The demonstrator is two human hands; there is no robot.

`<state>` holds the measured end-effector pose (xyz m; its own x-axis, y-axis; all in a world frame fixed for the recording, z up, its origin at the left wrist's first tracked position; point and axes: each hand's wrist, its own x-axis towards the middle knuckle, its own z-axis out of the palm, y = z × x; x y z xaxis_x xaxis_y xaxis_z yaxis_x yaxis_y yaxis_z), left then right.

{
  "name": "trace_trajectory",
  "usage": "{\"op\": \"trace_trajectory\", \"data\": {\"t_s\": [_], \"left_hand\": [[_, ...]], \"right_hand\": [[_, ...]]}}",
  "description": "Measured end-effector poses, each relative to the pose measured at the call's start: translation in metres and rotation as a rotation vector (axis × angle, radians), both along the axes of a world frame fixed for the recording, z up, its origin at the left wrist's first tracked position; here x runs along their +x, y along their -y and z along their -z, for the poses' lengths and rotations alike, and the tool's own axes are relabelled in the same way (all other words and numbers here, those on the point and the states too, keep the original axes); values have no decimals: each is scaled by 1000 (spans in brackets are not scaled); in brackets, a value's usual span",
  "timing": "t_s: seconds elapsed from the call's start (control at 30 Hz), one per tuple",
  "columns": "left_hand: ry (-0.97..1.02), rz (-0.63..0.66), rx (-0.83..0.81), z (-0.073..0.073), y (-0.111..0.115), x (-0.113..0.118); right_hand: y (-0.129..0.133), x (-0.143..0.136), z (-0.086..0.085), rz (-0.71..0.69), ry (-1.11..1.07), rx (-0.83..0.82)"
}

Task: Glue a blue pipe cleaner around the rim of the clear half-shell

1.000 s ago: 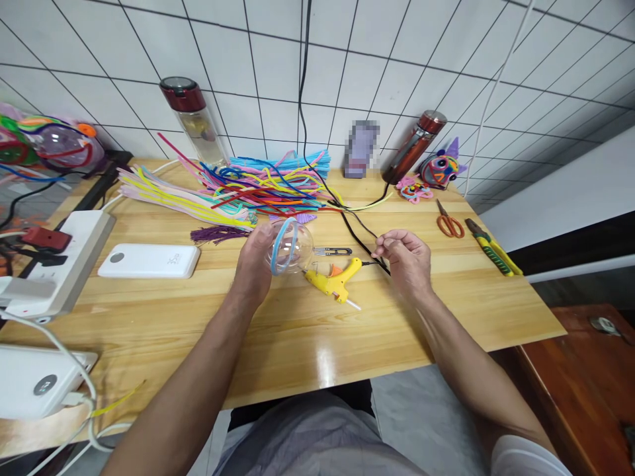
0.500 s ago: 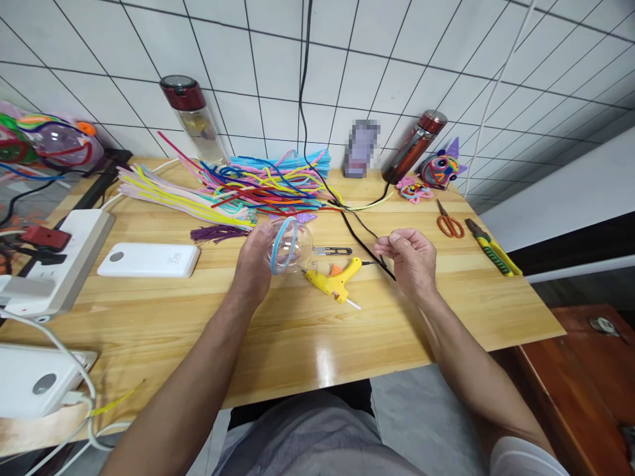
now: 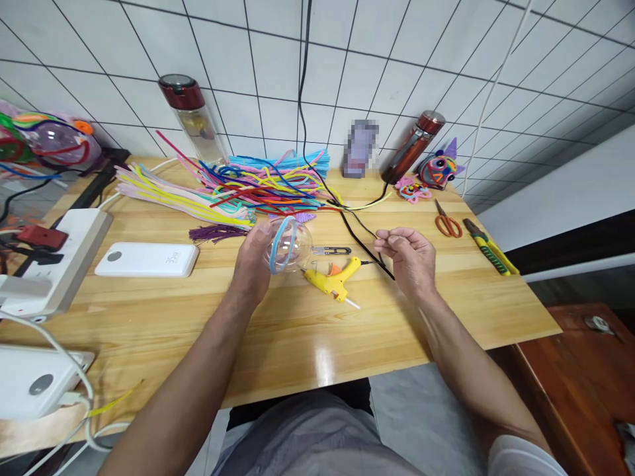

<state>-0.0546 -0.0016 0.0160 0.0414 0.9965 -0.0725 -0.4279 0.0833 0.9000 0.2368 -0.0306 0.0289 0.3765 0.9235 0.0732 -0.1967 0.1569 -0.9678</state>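
Holding a clear ball [image 3: 302, 244], ringed with light-blue strips [image 3: 276, 250], in the left hand [image 3: 253, 256], above the table [image 3: 278, 347] and near the yellow glue gun [image 3: 327, 283]. Pinching narrowly with the right hand [image 3: 411, 256], near the black cable [image 3: 358, 237], perhaps on something thin, though too small there to tell for sure.

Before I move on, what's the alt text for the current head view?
The left hand holds a clear round ball with blue bands above a pale wooden table; the right hand, pinched, is beside black cables. A yellow glue gun lies between, multicoloured fuzzy stems behind.
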Motion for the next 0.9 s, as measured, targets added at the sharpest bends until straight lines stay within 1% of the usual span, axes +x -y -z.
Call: {"op": "trace_trajectory", "data": {"t_s": [0.1, 0.37, 0.47, 0.57, 0.67, 0.73, 0.8, 0.9], "left_hand": [[12, -3, -14, -1, 0, 0], [44, 0, -28, -1, -1, 0], [35, 5, -18, 0, -1, 0], [20, 4, -6, 1, -1, 0], [17, 5, -10, 0, -1, 0], [19, 12, -14, -1, -1, 0], [22, 9, -17, -2, -1, 0], [26, -22, -30, -4, -2, -1]], "right_hand": [[-1, -1, -1, 12, -27, -4], [1, -3, -1, 19, -12, -4], [0, -2, 2, 34, 26, -2], [-1, 4, 5, 74, 121, 11], [0, 14, 5, 102, 321, 51], [3, 20, 3, 44, 572, 120], [7, 22, 0, -113, 893, 246], [11, 17, 0, -408, 1319, 453]]}}
